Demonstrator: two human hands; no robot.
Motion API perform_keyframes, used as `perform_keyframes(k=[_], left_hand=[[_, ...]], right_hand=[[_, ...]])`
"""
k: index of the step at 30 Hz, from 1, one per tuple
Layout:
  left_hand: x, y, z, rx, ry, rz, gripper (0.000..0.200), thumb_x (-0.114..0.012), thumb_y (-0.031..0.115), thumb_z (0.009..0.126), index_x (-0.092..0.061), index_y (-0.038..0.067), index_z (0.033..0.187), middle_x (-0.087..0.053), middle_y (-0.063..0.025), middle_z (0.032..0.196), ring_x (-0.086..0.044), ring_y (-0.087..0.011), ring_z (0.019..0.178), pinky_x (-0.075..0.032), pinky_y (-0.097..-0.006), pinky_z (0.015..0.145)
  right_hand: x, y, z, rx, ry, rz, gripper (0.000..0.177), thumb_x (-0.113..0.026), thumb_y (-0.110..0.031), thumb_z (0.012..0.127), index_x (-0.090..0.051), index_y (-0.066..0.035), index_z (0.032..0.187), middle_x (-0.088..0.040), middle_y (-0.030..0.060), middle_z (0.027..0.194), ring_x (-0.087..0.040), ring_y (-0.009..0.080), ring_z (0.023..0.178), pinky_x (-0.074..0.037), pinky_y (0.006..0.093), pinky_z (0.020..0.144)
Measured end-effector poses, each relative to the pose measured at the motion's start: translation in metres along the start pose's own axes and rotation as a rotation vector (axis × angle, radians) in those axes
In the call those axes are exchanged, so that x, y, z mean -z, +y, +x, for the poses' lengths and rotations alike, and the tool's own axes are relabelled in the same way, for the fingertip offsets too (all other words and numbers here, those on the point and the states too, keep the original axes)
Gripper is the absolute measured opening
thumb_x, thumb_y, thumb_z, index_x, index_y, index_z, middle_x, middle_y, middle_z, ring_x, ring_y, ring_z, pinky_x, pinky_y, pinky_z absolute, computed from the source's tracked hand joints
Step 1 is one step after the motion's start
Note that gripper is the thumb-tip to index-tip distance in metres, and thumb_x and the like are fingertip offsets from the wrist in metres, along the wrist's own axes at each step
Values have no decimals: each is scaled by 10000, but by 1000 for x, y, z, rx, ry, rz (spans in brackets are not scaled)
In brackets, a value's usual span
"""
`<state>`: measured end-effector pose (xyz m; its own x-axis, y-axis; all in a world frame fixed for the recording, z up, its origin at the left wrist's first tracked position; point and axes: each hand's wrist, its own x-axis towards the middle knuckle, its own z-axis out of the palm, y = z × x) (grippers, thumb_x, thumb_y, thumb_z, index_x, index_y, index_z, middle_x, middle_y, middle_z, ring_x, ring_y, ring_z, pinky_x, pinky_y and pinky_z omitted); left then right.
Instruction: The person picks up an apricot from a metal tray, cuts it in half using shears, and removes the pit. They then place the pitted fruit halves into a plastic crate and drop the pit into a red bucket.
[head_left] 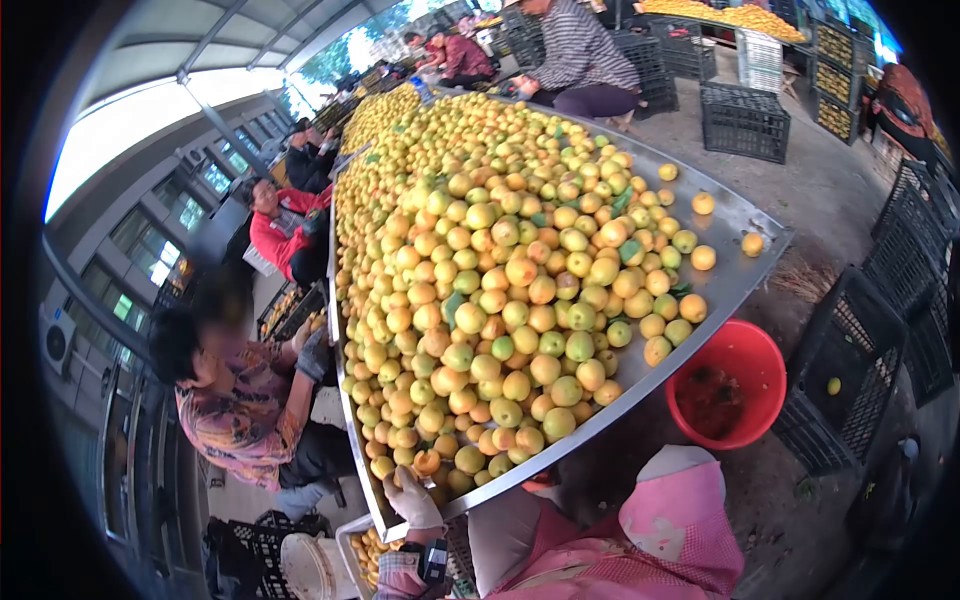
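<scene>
A large metal tray is heaped with yellow, orange and greenish round fruit, with a few green leaves among them. At the tray's near left corner is my left hand, in a pale glove, with a dark band at the wrist. Its fingers and thumb are closed around an orange fruit that has a dark mark, at the edge of the heap. My right hand does not show. Below the tray are my knees, partly under pink checked cloth.
A red bucket stands right of the tray, beside black crates. At the left sits a co-worker in a patterned top; other people work farther along. A crate of fruit and a white bucket are at lower left.
</scene>
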<state>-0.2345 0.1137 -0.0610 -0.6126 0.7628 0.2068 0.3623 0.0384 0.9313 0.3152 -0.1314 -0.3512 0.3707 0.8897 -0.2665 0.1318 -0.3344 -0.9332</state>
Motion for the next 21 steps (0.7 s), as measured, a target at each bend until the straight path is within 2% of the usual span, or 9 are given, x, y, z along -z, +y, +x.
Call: perform_keyframes(k=[2,3,5,6,8,13,18,21], left_hand=[[4,0,5,-74,42,219,338,-616,285,931,-585,-34,1038,-638,-131,845,-593,-197,754,-499,-359,702],[7,-11,11,-56,-31,147,313,-611,270,941,-580,-26,1038,-631,-102,828,-579,-165,742,-491,-329,675],[5,-8,10,6,-13,79,286,-606,257,952,-575,-17,1027,-622,-75,822,-566,-138,730,-480,-302,651],[4,-19,16,27,-16,-70,274,-605,254,958,-570,-11,1018,-615,-57,827,-551,-119,717,-471,-285,634],[10,-24,16,44,-37,38,283,-600,254,955,-582,-18,1032,-620,-65,846,-552,-127,719,-476,-284,649],[9,-23,16,18,-99,86,311,-564,268,973,-574,-24,1080,-626,-97,913,-569,-153,809,-494,-297,734],[6,-7,11,120,-133,155,272,-497,238,1012,-530,-3,1134,-568,-73,994,-568,-140,876,-505,-266,771],[3,4,8,142,-129,169,296,-505,254,1011,-517,1,1166,-564,-74,1022,-560,-145,931,-496,-277,826]], right_hand=[[-14,-2,13,40,-63,-21,440,-580,-366,911,-631,13,1130,-650,251,1045,-628,369,886,-483,402,828],[-23,-3,21,61,-95,-28,439,-580,-365,911,-631,13,1129,-651,251,1042,-629,369,882,-485,402,822],[-44,-1,32,92,-158,-36,438,-580,-363,911,-631,15,1126,-652,249,1036,-630,369,873,-487,403,810],[-53,2,32,97,-183,-38,437,-579,-362,911,-632,15,1125,-653,248,1033,-631,368,869,-489,403,805],[-61,11,17,79,-210,-45,435,-579,-360,911,-632,17,1122,-654,247,1027,-632,368,860,-491,404,793],[-47,40,-15,15,-247,-94,431,-578,-355,911,-632,20,1116,-658,243,1012,-635,366,838,-498,405,764],[-43,36,8,22,-337,-160,427,-577,-350,911,-633,23,1110,-662,239,997,-638,365,815,-505,407,734],[-42,21,26,58,-388,-209,424,-576,-346,910,-633,25,1107,-664,237,988,-640,364,802,-509,408,717]])
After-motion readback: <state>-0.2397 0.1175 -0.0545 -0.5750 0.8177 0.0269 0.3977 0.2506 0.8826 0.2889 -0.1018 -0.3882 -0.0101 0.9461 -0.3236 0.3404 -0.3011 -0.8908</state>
